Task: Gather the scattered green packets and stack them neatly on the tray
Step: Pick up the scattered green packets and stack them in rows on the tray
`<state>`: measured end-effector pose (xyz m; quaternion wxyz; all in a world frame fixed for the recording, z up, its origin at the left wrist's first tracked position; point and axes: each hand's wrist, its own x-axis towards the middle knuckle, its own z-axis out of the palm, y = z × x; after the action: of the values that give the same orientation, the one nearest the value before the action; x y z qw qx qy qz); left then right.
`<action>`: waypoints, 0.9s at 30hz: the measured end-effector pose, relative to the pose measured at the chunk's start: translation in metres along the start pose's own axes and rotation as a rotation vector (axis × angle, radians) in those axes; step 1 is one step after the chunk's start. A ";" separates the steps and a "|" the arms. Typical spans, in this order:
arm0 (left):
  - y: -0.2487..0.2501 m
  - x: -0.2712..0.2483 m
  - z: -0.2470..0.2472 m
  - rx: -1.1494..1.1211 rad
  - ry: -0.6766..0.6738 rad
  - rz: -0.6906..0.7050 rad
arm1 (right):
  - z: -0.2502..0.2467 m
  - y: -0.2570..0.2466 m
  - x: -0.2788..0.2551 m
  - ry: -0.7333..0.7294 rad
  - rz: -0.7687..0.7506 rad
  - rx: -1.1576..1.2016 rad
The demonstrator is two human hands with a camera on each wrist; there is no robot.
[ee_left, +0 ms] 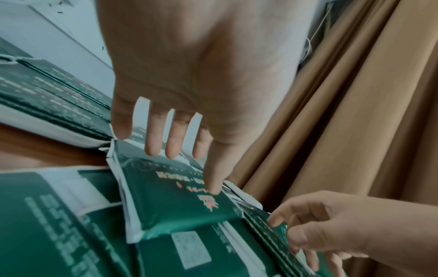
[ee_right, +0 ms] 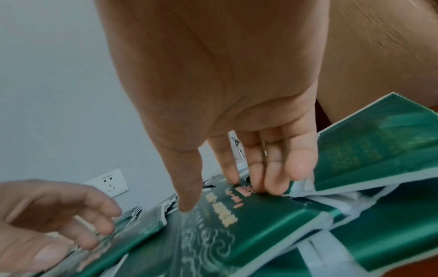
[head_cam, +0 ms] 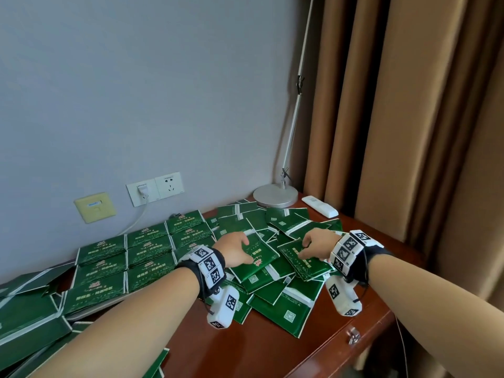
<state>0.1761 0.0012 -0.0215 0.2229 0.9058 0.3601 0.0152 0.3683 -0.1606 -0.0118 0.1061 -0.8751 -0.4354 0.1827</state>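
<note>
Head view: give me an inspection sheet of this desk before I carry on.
Surface: brown wooden desk, bare at the near edge.
Job's things: loose pile of green packets at centre-right; stacked packets in neat rows on the left, the tray under them barely showing.
Clutter: lamp base and white remote at the back right.
Grippers: left hand rests its thumb on one packet, fingers straight; right hand touches another with fingertips and thumb; neither packet is lifted clear of the pile.
Cables: white plug lead running from the wall socket.
Surroundings: grey wall, tan curtains on the right.
</note>
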 end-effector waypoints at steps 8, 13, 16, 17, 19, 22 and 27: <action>0.004 0.007 0.016 0.063 -0.050 0.012 | 0.023 0.006 0.010 0.028 0.026 -0.137; 0.005 0.008 0.017 0.061 -0.028 0.004 | 0.027 0.008 0.012 0.069 0.033 -0.092; 0.008 0.007 0.016 0.080 -0.001 0.010 | 0.028 0.004 0.010 0.141 0.029 -0.002; 0.008 0.007 0.016 0.074 0.004 0.011 | 0.027 0.003 0.010 0.156 0.032 0.030; 0.009 0.008 0.015 0.062 0.009 0.016 | 0.023 0.001 0.010 0.169 0.026 0.097; 0.010 0.007 0.010 0.013 -0.006 0.021 | 0.014 -0.004 0.010 0.202 -0.009 0.197; 0.008 -0.003 -0.007 -0.176 0.019 -0.007 | -0.004 -0.029 0.003 0.383 -0.140 0.331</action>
<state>0.1778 -0.0028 -0.0115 0.2983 0.8811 0.3628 0.0547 0.3505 -0.1409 0.0015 0.3405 -0.8323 -0.4310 0.0747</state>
